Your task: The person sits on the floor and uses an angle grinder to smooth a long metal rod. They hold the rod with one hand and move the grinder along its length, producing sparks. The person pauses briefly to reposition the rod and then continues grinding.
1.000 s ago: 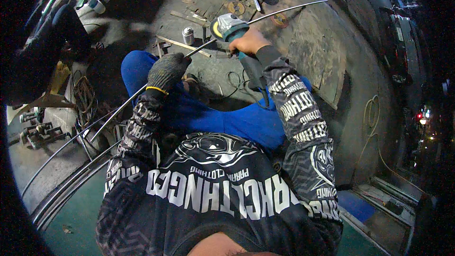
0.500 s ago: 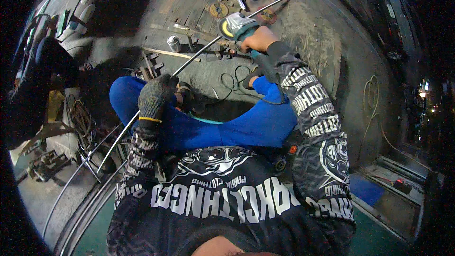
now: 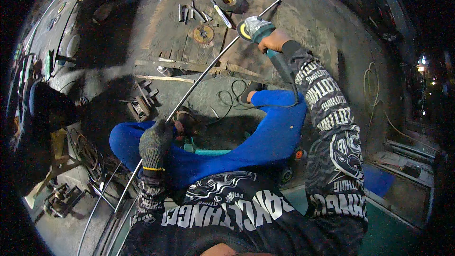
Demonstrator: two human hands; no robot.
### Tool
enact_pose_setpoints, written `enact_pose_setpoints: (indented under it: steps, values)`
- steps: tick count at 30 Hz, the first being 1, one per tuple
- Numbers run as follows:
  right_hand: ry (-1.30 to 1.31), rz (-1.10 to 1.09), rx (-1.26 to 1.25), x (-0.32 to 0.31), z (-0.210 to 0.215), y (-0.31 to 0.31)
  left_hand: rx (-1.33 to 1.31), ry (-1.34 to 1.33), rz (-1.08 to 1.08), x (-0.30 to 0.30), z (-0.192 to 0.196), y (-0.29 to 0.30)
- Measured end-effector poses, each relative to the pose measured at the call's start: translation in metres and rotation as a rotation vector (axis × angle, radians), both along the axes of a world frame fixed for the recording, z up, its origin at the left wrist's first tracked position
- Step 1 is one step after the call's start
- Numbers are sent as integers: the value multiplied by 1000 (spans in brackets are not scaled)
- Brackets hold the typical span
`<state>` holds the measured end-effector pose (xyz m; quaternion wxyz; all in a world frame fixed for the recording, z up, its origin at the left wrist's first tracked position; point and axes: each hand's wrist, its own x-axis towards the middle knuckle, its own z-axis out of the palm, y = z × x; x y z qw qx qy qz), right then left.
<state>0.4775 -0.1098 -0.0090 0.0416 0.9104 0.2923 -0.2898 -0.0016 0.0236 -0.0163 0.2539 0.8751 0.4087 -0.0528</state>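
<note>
A long thin metal rod (image 3: 204,75) runs slantwise from the lower left to the far upper right. My left hand (image 3: 155,147), in a dark grey knit glove, is closed around it beside my left knee. My bare right hand (image 3: 276,41) grips a teal angle grinder (image 3: 258,29) with a light grey head. Its yellow-faced disc lies at the rod, toward the rod's far end; whether it touches cannot be made out. The grinder's dark cord hangs down by my right knee.
Ahead lies a worn wooden board (image 3: 161,28) with a flat round disc (image 3: 204,33), a white marker-like tube (image 3: 221,13), a dark ring-shaped wheel (image 3: 229,2) and several short metal pieces. A metal clamp-like fixture (image 3: 141,102) stands left. More rods (image 3: 97,213) lie at lower left.
The grinder has moved along the rod, away from my left hand and toward the far end. My view has shifted, and the can is now mostly hidden behind the board's edge.
</note>
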Motion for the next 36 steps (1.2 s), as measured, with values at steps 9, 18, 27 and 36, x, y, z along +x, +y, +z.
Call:
enact_pose_setpoints:
  steps: [9,18,27,36]
  values:
    - [-50,276,-21,83,-20,0,143,50,-4,-8,10,-5]
    - [-27,459,-33,173,4,-8,88,23,-3,-15,8,0]
    - [39,526,-88,247,-10,-1,125,61,-62,-16,14,1]
    - [5,537,42,214,-7,-15,146,-88,10,-22,16,-13]
